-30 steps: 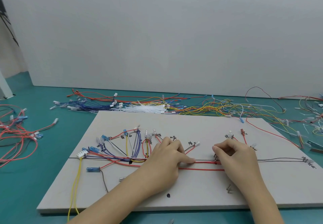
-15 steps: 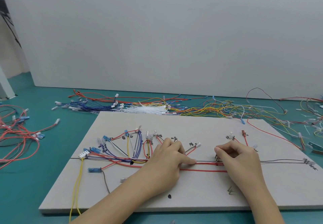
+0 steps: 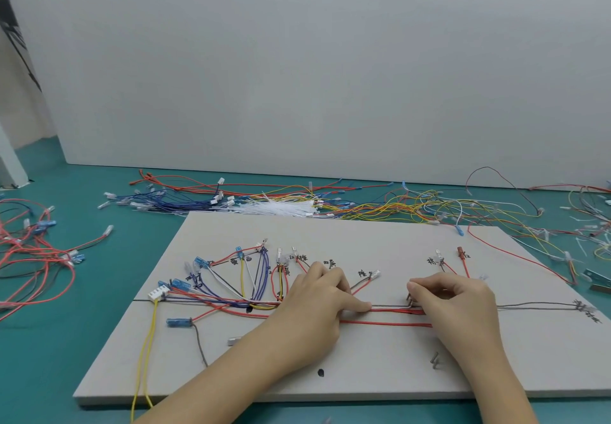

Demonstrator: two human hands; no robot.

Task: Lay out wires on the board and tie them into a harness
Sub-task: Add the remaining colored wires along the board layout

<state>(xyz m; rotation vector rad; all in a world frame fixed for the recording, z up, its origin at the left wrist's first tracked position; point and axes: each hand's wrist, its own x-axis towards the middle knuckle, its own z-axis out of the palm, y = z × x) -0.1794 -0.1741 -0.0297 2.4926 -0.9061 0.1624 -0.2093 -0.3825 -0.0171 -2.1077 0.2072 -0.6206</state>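
The board [image 3: 380,238] lies flat on the green tabletop [image 3: 82,341]. The wire bundle [image 3: 390,308] runs left to right across the board's middle. The left hand [image 3: 314,304] presses the bundle down, fingers curled and thumb extended. The right hand [image 3: 453,301] pinches the wires at a metal peg [image 3: 409,297]. Loose wires [image 3: 363,205] lie along the board's far edge.
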